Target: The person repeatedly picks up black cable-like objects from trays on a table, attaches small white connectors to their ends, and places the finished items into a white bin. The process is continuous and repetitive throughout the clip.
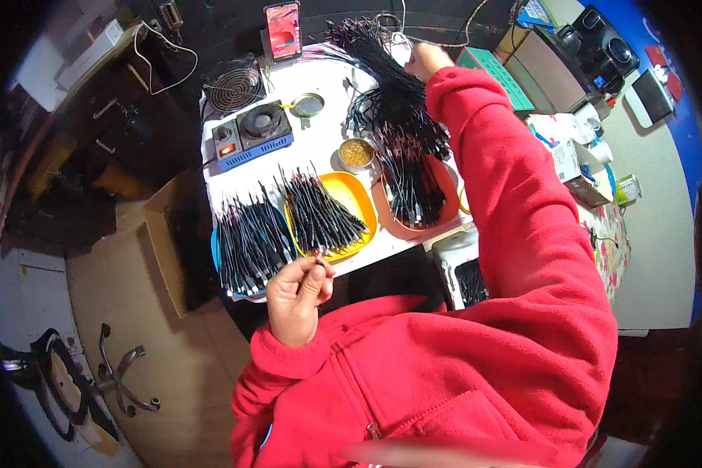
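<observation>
My left hand (295, 303) is in front of the table's near edge, thumb and fingers pinched together. A tiny bit shows at its fingertips, too small to name. Just beyond lies a bundle of black cables (320, 214) with bare thin wire ends, on a yellow tray (356, 195). More black cables (249, 242) fill a blue tray on the left. My right hand (427, 61) is stretched to the far side, beside a long heap of black cables (378, 66); its fingers are mostly hidden. Another cable bunch (413, 191) rests on a pink tray (447, 179).
A blue soldering pot unit (253, 134) with a lit red switch stands at the left, near a fan (234, 87). A round tin of amber lumps (356, 154) and a small metal dish (309, 105) are mid-table. A phone (282, 33) stands at the back, a green box (495, 78) at right.
</observation>
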Available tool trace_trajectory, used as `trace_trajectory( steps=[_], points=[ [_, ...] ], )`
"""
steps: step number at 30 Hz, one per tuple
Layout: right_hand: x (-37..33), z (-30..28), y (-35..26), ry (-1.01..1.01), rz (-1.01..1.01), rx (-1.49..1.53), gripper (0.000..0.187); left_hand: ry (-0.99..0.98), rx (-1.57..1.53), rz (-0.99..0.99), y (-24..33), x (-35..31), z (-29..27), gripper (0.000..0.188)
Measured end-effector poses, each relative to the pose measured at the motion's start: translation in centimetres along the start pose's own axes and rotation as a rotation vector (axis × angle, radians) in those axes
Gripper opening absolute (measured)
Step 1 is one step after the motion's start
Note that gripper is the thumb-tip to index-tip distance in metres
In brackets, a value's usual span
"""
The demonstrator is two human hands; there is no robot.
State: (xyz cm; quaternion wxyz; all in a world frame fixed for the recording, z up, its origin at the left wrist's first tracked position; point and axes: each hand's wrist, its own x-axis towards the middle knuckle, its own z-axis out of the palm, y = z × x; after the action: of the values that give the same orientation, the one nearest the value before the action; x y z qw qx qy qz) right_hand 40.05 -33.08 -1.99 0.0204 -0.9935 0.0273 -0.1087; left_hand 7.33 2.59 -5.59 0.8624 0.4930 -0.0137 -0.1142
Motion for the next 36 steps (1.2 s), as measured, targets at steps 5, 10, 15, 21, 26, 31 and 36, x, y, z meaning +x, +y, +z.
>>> trace_trajectory(
  steps=[5,10,15,21,26,31,36],
  points=[
    [-4.1,-9.7,-0.5,0.217,-0.257,0.193,0.024,-0.031,-0.182,0.088,0.2,-0.3,0.9,0.016],
    [-14.5,-16.6,-4.8,0.613,-0.624,0.272,0.015,-0.034,-0.028,0.269,2.3,-0.4,3.4,0.016],
    [-27.4,-17.8,-9.5,0.415,-0.726,0.488,0.013,-0.064,-0.066,0.545,5.4,-0.4,6.8,0.014],
    [-39.5,-12.2,-15.0,0.102,-0.68,0.715,0.015,-0.054,-0.138,0.743,7.6,-3.6,7.1,0.014],
    [-39.4,-8.4,-17.1,-0.087,-0.704,0.922,0.015,-0.144,0.03,0.787,7.0,-7.0,5.9,0.016],
    [-35.3,-13.1,-17.0,-0.214,-0.623,1.412,0.024,-0.279,0.184,0.826,8.2,-9.1,5.0,0.012],
    [-34.0,-18.5,-19.0,-0.174,-0.668,1.663,0.026,-0.124,0.616,0.842,9.2,-10.4,5.5,0.006]
  ],
)
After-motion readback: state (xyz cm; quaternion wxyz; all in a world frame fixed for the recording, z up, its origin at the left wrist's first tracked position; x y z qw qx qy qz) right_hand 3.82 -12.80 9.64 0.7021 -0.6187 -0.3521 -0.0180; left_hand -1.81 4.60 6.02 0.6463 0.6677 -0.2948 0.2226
